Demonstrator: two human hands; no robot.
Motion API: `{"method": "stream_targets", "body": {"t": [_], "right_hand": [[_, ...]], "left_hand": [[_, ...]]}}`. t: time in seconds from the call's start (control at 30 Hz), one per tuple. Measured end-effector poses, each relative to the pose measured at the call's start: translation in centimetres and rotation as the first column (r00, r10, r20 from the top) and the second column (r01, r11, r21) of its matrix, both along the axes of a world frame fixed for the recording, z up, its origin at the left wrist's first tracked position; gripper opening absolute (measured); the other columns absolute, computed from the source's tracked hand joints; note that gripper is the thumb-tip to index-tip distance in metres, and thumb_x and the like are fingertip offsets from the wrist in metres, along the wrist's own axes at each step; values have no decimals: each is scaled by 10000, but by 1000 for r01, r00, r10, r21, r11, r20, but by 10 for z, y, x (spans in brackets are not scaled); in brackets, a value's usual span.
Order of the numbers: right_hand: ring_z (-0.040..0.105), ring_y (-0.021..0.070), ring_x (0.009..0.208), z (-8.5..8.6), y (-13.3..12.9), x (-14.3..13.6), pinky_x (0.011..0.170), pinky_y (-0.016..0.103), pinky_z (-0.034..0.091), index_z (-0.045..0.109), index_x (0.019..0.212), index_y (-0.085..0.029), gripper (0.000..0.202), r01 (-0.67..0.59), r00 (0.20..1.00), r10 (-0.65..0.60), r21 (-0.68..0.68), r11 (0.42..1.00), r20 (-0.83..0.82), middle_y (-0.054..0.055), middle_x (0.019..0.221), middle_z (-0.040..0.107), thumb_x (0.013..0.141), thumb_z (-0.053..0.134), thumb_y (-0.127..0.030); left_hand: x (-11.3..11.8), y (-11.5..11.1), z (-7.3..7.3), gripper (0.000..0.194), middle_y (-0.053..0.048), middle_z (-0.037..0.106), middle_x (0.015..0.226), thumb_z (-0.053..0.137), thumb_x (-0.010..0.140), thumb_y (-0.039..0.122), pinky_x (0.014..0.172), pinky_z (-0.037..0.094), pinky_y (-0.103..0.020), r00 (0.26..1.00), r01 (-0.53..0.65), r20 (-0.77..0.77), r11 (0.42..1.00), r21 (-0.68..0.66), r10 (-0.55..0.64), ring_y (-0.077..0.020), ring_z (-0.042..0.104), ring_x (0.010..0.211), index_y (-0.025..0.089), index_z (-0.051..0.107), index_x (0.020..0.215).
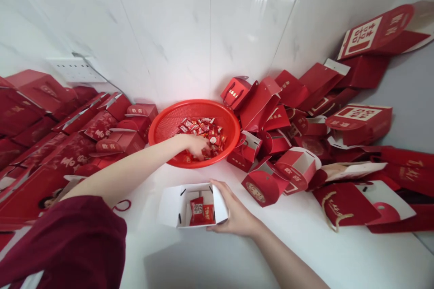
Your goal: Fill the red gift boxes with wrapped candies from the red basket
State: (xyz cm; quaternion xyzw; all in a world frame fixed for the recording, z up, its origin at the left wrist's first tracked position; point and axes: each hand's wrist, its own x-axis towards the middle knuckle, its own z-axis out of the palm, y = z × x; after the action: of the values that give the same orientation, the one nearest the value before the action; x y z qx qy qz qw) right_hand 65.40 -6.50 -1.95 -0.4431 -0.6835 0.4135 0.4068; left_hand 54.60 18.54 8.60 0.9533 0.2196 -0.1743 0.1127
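My left hand (198,146) reaches into a red plastic basket (162,118). Its curled fingers press down among red-wrapped candies (216,140); whatever they grip is hidden. In front of the basket my right hand (236,210) holds an open gift box (171,205) by its right side, thumb and fingers around the wall. White on its inside, the box has its opening facing me and an unfolded flap at the left. Two red candy packets (202,214) lie inside it, one of them with a white square printed with a character.
Red gift boxes (266,180) crowd the right side, some open, some stacked. More red boxes (115,137) stand in rows at the left. A tiled wall (169,31) rises behind, with a power strip (76,70) and its cable at the left. A white surface (190,257) lies underneath.
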Motion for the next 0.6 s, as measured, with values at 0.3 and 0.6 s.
{"method": "stream_targets", "body": {"t": [0.3, 0.6], "right_hand": [[375, 291, 1393, 1, 5, 1, 1152, 417, 333, 204, 1526, -293, 1184, -21, 999, 20, -23, 1000, -34, 125, 1482, 346, 571, 904, -286], [369, 303, 1395, -5, 6, 1, 1155, 422, 328, 195, 1528, -286, 1182, -14, 1000, 13, -42, 999, -21, 127, 1478, 346, 577, 895, -324]], "left_hand": [[6, 23, 14, 348, -134, 628, 1228, 586, 857, 343, 953, 446, -361, 979, -202, 52, 967, 157, 196, -283, 605, 1105, 189, 651, 1163], [11, 25, -33, 428, -31, 719, 744, 843, 506, 436, 589, 434, -255, 969, -156, -212, 978, -136, 125, -184, 615, 618, 206, 751, 855]]}}
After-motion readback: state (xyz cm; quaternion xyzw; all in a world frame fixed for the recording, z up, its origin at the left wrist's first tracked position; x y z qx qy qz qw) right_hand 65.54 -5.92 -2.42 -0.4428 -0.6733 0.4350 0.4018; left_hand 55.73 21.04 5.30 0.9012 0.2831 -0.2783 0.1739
